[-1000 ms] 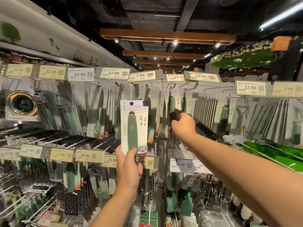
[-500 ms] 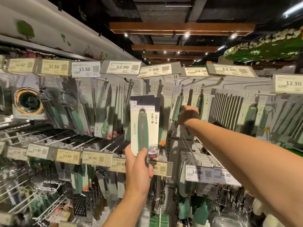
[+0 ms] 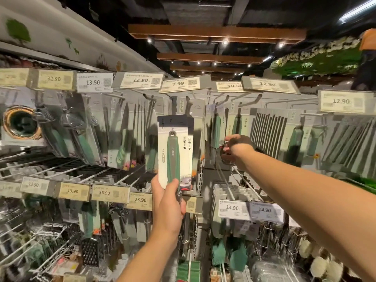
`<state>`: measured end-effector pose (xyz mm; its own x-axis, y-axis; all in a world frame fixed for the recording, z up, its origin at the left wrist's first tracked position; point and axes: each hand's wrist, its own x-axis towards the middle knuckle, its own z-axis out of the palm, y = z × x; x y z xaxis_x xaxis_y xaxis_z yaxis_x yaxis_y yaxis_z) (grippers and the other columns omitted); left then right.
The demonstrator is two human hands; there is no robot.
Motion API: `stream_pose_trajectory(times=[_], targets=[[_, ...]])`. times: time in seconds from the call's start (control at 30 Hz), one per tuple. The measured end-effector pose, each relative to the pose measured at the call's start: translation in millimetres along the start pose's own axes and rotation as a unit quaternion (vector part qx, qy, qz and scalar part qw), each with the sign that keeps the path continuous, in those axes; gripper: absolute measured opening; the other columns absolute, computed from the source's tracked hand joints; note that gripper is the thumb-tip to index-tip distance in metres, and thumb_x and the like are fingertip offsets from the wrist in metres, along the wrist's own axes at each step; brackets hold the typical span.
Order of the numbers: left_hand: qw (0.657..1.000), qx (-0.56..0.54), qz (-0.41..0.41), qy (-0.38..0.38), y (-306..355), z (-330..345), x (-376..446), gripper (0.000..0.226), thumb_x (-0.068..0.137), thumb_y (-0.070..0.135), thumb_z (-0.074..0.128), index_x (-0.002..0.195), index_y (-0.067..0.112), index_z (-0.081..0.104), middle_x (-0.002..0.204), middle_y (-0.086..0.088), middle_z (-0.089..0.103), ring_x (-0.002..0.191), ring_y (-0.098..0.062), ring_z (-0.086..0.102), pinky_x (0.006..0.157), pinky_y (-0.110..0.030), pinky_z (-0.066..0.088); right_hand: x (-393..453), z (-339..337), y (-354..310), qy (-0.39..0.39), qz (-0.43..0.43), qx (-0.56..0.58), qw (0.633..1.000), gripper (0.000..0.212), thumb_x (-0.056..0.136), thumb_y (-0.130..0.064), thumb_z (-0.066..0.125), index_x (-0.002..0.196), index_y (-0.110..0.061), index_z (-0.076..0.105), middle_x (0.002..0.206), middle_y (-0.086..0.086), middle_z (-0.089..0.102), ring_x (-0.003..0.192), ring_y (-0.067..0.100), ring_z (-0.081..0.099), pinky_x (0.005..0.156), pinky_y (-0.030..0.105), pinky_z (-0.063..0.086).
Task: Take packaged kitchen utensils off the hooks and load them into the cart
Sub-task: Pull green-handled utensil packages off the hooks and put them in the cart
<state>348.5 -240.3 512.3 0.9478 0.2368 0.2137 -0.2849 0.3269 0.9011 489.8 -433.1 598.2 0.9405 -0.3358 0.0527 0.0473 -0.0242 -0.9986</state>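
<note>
Two hands are raised before the hooks. Left hand (image 3: 167, 202) grips the bottom of a carded peeler (image 3: 174, 151), held upright. Right hand (image 3: 237, 150), up and to its right, pinches the lower end of a hanging pack (image 3: 216, 129) on its hook (image 3: 221, 99).

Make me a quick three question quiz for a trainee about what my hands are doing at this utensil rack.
1. True or false: the left hand holds a carded utensil by its lower end.
2. The price tag above that pack reads: A 7.99, B 36.90, C 14.90?
3. What does the right hand reach toward?

Key: 1 true. 2 A. 3 A hanging pack with a green handle on the upper hooks; whether the hand grips it is unclear.
</note>
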Motion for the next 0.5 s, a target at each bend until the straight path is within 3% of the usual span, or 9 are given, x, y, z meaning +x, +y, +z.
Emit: stream_pose_trajectory(times=[0.1, 0.17, 0.27, 0.4, 0.5], targets=[[1.000, 0.011, -0.005, -0.006, 0, 3, -6, 0.031, 0.111, 0.021, 0.043, 0.102, 0.051, 0.045, 0.110, -0.004, 0.061, 0.052, -0.011, 0.036, 0.041, -0.018, 0.032, -23, -14, 2, 0.021, 0.032, 0.081, 0.996, 0.029, 0.097, 0.015, 0.043, 0.092, -0.005, 0.063, 0.082, 0.017, 0.062, 0.058, 0.024, 0.059, 0.051, 0.031, 0.056], [1.000, 0.015, -0.010, -0.014, -2, 5, -11, 0.029, 0.111, 0.023, 0.043, 0.105, 0.051, 0.044, 0.114, -0.003, 0.062, 0.051, -0.010, 0.037, 0.041, -0.019, 0.031, -45, -25, 2, -0.004, 0.029, 0.087, 0.996, 0.022, 0.088, 0.023, 0.053, 0.098, 0.005, 0.061, 0.083, 0.022, 0.063, 0.061, 0.026, 0.062, 0.052, 0.031, 0.056], [1.000, 0.011, -0.009, -0.017, -4, 7, -18, 0.025, 0.111, 0.022, 0.044, 0.108, 0.047, 0.046, 0.105, -0.004, 0.058, 0.048, -0.010, 0.036, 0.039, -0.018, 0.031, -84, -35, 7, -0.096, 0.032, 0.061, 0.993, 0.034, 0.081, 0.018, 0.070, 0.112, 0.007, 0.061, 0.093, 0.022, 0.069, 0.065, 0.021, 0.066, 0.053, 0.025, 0.056], [1.000, 0.009, -0.007, -0.022, -5, 11, -24, 0.017, 0.111, 0.022, 0.045, 0.114, 0.037, 0.048, 0.103, -0.006, 0.054, 0.049, -0.010, 0.038, 0.038, -0.018, 0.032, -117, -37, 14, -0.180, 0.049, 0.110, 0.976, 0.036, 0.082, 0.016, 0.071, 0.114, 0.001, 0.065, 0.081, 0.012, 0.071, 0.056, 0.013, 0.064, 0.056, 0.022, 0.056], [1.000, 0.008, -0.010, -0.027, -1, 16, -30, 0.018, 0.112, 0.022, 0.044, 0.123, 0.036, 0.047, 0.112, -0.005, 0.059, 0.050, -0.011, 0.039, 0.038, -0.018, 0.032, -134, -42, 11, -0.209, 0.048, 0.113, 0.970, 0.036, 0.086, 0.011, 0.070, 0.119, -0.001, 0.064, 0.082, 0.011, 0.070, 0.061, 0.015, 0.062, 0.053, 0.021, 0.054]])
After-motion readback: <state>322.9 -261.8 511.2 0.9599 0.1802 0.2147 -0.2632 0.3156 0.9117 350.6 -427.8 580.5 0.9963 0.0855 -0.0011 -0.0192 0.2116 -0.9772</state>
